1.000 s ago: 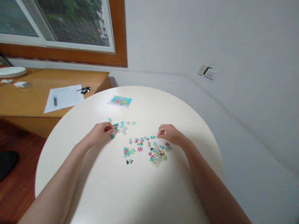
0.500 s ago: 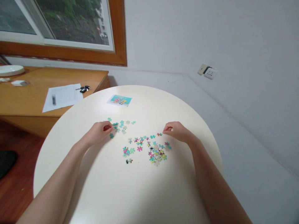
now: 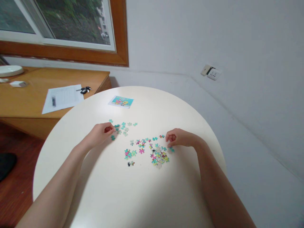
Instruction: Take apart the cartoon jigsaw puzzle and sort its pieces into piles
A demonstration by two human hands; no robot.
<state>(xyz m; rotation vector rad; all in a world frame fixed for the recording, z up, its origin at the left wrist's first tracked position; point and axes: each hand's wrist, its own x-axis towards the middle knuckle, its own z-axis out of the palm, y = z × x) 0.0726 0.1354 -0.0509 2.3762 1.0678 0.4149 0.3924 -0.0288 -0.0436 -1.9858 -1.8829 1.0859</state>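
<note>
My left hand [image 3: 103,131] rests at the left cluster of teal and pale green jigsaw pieces [image 3: 123,127]. Its thumb and forefinger are closed at a teal jigsaw piece [image 3: 116,126]; the grip itself is partly hidden. On the other side, my right hand [image 3: 179,137] hovers low with curled fingers, thumb and forefinger apart. Just beneath its fingertips lies a teal and pink jigsaw piece [image 3: 172,149], partly covered. A mixed heap of jigsaw pieces [image 3: 159,156] sits to the lower left of that hand. Several pieces form a loose row [image 3: 148,140] between the hands.
A cartoon picture card [image 3: 122,102] lies toward the far edge of the round white table [image 3: 152,196]. More pieces [image 3: 128,154] lie near the middle. At left, a wooden desk [image 3: 78,74] bears paper [image 3: 63,96] and keys [image 3: 85,90].
My right hand has moved down and slightly right, from the end of the row to the teal and pink piece beside the heap. The left hand stays almost still.
</note>
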